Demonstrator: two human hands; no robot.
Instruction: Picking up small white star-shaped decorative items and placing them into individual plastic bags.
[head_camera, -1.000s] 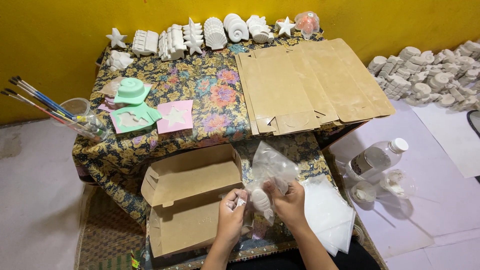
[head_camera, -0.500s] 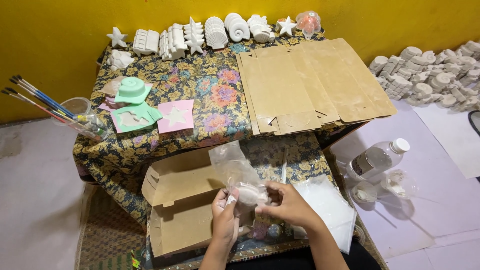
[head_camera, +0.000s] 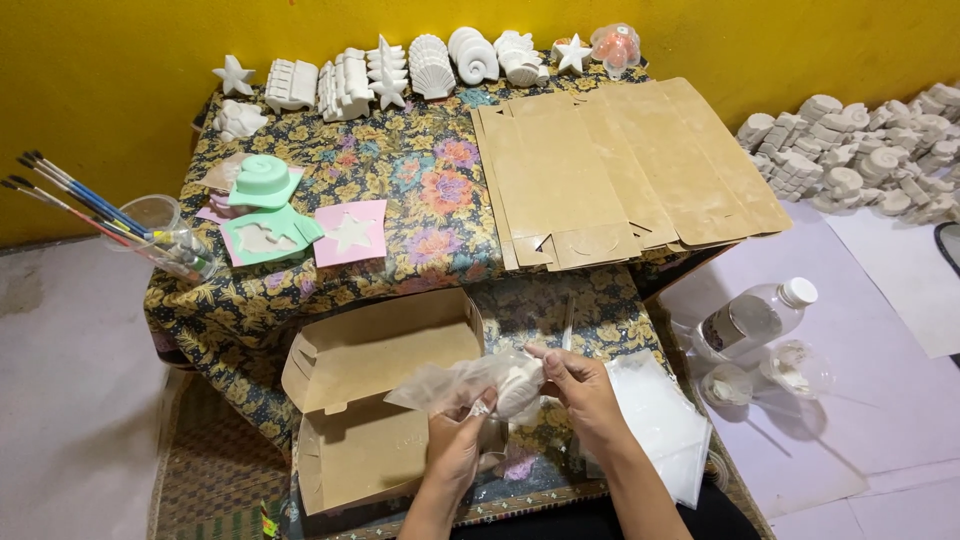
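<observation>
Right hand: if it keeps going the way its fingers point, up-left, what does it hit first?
The right hand already touches the white plaster piece inside the clear plastic bag. Past that, likely the open cardboard box, though depth is unclear.

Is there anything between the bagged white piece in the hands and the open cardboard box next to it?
Nothing visible. The hands hold the white piece in its clear bag right at the edge of the open cardboard box, whose lid is folded back and whose visible inside looks bare.
</observation>
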